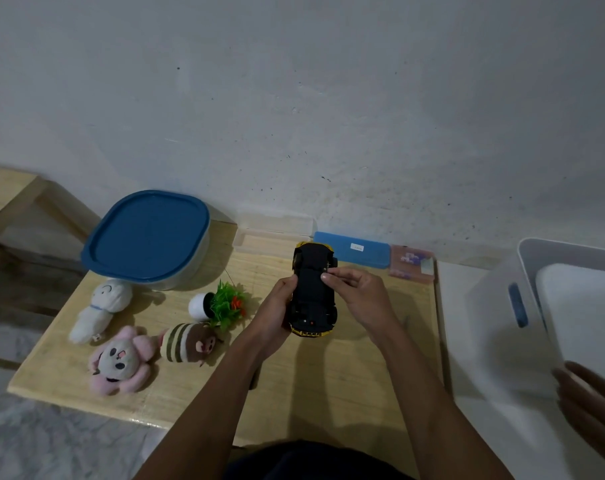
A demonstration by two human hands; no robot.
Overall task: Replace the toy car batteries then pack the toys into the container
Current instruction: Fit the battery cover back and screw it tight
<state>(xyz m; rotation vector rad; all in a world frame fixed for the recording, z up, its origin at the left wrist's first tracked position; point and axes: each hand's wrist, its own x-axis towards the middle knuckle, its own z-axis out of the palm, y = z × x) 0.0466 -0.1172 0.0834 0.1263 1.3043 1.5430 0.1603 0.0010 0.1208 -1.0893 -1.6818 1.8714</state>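
A yellow toy car [311, 292] is held upside down above the wooden table [346, 368], its black underside facing me. My left hand [277, 306] grips its left side. My right hand [354, 289] rests its pinched fingertips on the right edge of the underside; whether they hold something small I cannot tell. A blue-lidded container [148, 237] stands shut at the back left. In front of it lie a white plush [98, 310], a pink plush [119, 360] and a striped brown plush [186, 342], with a tipped small potted plastic plant [221, 304] beside them.
A blue flat case [353, 252] and a pinkish clear box [412, 265] lie at the table's back edge by the wall. A white plastic bin [543, 306] stands to the right. A knee or foot [595, 410] shows at lower right. A wooden frame [13, 209] stands at left.
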